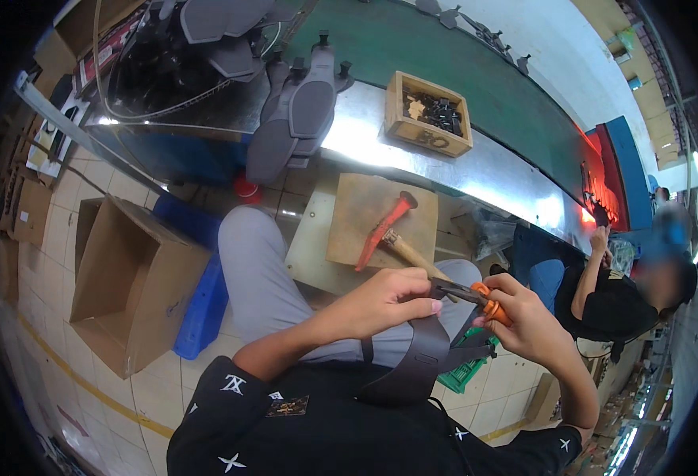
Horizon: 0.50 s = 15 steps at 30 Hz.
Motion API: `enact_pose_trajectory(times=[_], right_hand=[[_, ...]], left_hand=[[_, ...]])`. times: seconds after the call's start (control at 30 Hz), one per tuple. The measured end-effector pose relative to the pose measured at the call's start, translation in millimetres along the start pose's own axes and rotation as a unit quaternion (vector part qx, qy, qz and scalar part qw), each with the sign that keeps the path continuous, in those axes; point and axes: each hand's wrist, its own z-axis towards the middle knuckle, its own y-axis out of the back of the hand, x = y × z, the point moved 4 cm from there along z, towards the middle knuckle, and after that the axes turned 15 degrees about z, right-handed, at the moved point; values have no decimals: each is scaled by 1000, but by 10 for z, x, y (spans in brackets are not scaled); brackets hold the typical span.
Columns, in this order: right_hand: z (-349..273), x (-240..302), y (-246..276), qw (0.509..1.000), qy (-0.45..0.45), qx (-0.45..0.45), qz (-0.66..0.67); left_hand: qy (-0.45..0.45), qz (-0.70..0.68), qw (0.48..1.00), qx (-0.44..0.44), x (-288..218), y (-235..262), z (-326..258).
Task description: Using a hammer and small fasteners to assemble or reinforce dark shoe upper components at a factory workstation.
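- Dark-brown strap (412, 365), lower centre: the left hand (388, 305) pinches its upper end.
- Orange-handled pliers (495, 308), right of centre: the right hand (530, 321) is clamped round the handles, jaws beside the left hand.
- Red-headed hammer (382, 230), centre, on a tan board (349, 214).
- Wooden box (424, 136), upper centre, on the counter (358, 149).

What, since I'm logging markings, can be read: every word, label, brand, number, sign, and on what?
Wooden box: large dark characters on its side, not copied out.
Cardboard box: small scrawl, too faint to read.
Patch on black shirt: print too small to read.
Sleeve: white emblem.
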Motion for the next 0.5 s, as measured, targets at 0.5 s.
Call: enact_pose_trajectory(times=[0.5], right_hand=[[-55, 222, 171, 995, 5, 91, -47]], left_hand=[[41, -318, 927, 194, -9, -206, -57]])
